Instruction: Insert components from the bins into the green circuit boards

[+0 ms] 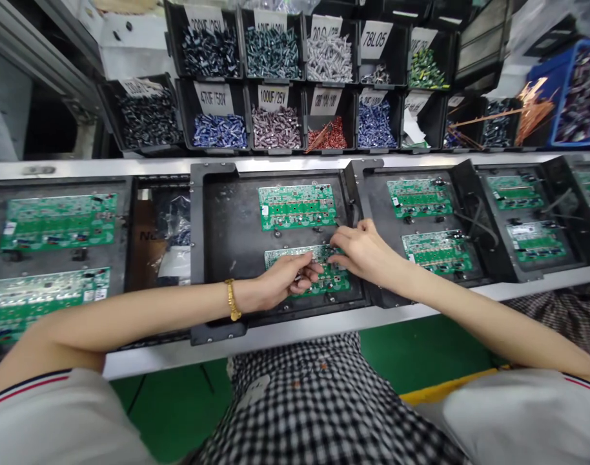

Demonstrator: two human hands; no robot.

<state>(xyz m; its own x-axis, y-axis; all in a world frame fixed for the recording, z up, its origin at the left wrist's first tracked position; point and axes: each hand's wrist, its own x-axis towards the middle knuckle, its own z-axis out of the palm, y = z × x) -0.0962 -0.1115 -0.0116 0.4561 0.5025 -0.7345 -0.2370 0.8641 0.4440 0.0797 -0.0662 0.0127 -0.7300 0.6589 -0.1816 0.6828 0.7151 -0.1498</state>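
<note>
Grip closure cannot be confirmed for either hand: left hand (281, 279) curls over the nearer green circuit board (337, 283) from its eight o'clock, right hand (361, 248) at two; black tray (232, 226) beneath.

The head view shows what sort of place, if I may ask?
Probably an electronics assembly line: green circuit boards lie in black trays, and bins of small parts bear labels such as 100UF/25V.

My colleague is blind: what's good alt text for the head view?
A person's left hand and right hand are at the nearer green circuit board in a black tray, a second board beyond it. Behind are labelled black bins of small components.
</note>
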